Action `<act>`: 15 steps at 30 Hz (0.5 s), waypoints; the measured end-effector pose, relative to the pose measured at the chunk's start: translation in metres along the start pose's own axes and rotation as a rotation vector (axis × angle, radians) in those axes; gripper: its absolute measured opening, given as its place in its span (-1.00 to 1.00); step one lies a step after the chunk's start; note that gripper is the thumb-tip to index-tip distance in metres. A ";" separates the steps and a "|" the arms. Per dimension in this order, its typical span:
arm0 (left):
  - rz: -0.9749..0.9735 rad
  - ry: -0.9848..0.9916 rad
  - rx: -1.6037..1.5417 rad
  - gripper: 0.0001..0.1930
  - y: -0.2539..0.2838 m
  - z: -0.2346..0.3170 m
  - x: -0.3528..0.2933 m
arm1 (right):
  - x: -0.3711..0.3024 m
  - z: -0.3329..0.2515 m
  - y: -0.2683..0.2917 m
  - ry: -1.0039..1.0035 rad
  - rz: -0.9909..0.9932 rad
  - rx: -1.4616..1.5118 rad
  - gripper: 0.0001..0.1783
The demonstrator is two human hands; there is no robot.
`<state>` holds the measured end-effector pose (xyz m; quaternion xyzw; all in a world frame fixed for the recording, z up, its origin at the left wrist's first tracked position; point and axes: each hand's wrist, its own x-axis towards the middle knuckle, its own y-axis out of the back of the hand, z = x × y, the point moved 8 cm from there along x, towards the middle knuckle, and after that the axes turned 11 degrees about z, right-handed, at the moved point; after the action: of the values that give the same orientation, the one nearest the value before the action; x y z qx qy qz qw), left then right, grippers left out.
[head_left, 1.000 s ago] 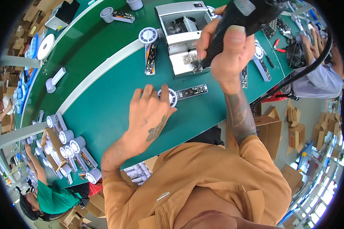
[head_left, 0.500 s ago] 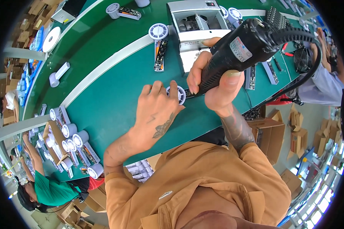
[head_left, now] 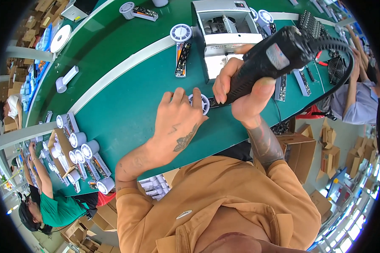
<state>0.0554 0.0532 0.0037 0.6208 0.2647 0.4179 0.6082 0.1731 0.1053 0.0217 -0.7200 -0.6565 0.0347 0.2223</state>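
Note:
My right hand (head_left: 252, 100) is wrapped round a black corded electric screwdriver (head_left: 261, 63), tilted so that its lower end meets the open handle of a small handheld fan. That fan (head_left: 205, 104) lies on the green bench, its round pale-lilac grille partly under my left fingers. With its fingers bent over the grille, my left hand (head_left: 175, 122) grips the fan head against the bench. The screwdriver's tip and most of the fan's handle are hidden by my right hand and the tool.
Beyond my right hand stands a silver-white box machine (head_left: 213, 50) with an open top. Another fan with exposed circuit board (head_left: 181, 59) lies left of it. Several fans crowd round a cardboard tray (head_left: 57, 145) at the left. The screwdriver's cable (head_left: 349, 69) loops right. Co-workers sit at both sides.
The view has shifted slightly, so the bench things appear a little farther right. Both hands keep their hold on the fan and the screwdriver. The right-hand co-worker's arms have moved.

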 end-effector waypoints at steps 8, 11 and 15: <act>0.085 -0.061 0.088 -0.50 -0.005 0.000 -0.002 | -0.026 0.013 -0.008 0.029 -0.050 0.110 0.05; 0.114 -0.040 0.102 -0.54 -0.009 0.002 0.000 | -0.024 0.012 -0.009 0.082 -0.252 -0.065 0.10; 0.010 0.027 -0.084 -0.47 0.029 -0.050 -0.004 | -0.016 -0.018 0.030 -0.001 0.013 0.579 -0.04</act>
<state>0.0057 0.0728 0.0271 0.5902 0.2522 0.4402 0.6279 0.2054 0.0834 0.0230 -0.6307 -0.6149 0.2222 0.4179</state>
